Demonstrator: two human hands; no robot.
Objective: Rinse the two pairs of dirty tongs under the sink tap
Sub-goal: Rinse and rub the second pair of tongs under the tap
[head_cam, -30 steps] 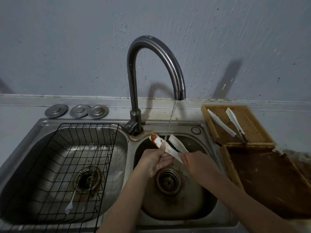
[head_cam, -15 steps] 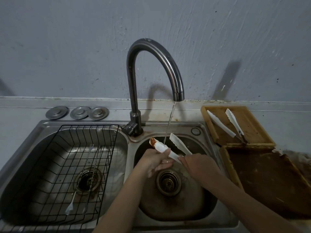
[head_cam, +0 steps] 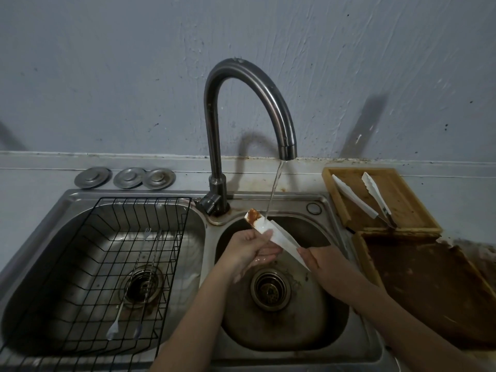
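Observation:
A pair of white tongs [head_cam: 281, 238] with a brown stain on one tip is held over the right sink basin [head_cam: 308, 326]. My right hand [head_cam: 326, 263] grips its handle end. My left hand [head_cam: 252, 247] pinches the stained arm near its tip. Water runs from the curved tap [head_cam: 241, 84] and lands on that arm just below the stain. A second pair of white tongs [head_cam: 367, 200] lies on a wooden tray [head_cam: 418, 213] to the right of the sink.
A black wire rack [head_cam: 80, 264] fills the left basin, with thin metal utensils [head_cam: 134, 285] lying in it. Three metal drain lids [head_cam: 126, 178] sit behind it. A dirty, brown-stained wooden tray [head_cam: 434, 291] lies at the front right.
The tongs' two arms have closed together and the stained tip has shifted right, under the water stream. My left hand has slid along the stained arm.

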